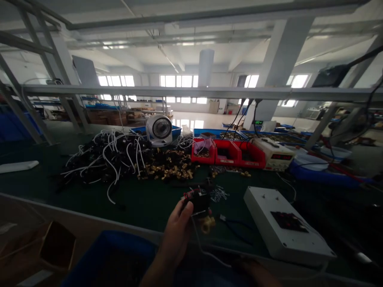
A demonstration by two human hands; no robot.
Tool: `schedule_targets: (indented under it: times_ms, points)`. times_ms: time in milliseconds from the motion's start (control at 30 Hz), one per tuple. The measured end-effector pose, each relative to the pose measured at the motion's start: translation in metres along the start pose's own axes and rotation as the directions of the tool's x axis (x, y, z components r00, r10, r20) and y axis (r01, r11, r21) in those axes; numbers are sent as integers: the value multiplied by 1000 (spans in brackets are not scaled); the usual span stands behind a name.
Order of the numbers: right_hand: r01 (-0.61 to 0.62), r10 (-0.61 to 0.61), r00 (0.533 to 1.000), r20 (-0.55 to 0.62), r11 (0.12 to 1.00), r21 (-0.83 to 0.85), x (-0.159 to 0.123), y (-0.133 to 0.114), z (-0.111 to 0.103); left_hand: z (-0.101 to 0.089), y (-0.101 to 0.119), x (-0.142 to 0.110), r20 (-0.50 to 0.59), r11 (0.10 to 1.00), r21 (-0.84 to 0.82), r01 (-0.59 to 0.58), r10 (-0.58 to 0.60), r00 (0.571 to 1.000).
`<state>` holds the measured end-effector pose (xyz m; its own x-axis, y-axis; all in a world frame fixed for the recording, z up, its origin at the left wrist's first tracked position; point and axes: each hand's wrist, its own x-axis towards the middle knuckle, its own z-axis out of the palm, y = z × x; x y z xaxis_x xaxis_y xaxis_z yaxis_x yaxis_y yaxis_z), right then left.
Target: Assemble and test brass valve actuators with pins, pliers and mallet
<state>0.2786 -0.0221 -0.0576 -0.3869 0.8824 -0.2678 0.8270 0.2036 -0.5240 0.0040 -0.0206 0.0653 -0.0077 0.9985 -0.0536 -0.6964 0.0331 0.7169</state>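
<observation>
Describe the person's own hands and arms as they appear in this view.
The left hand is bare: no glove, ring or watch shows, and the forearm below it is uncovered, with no sleeve reaching the wrist. The right hand is only a dim sliver at the lower edge; it looks bare too, but whether a sleeve is worn cannot be told.

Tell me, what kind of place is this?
Probably a factory assembly hall: a long workbench with a heap of brass fittings, red parts bins, and the left hand holding a small valve.
</observation>
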Motion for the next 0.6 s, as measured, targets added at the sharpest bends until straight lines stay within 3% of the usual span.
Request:
schedule_targets:
  times_ms: [133,333,600]
  points:
    - [82,-82,996,42,997,2,5,14,11,5,18,-12,23,997,33,-62,62,998]
    - [252,-248,963,-104,967,30,1,42,33,2,30,-19,26,992,42,-115,114,993]
    - [373,-367,909,-199,928,-7,-2,42,37,4,36,-23,32,995,49,-87,86,996]
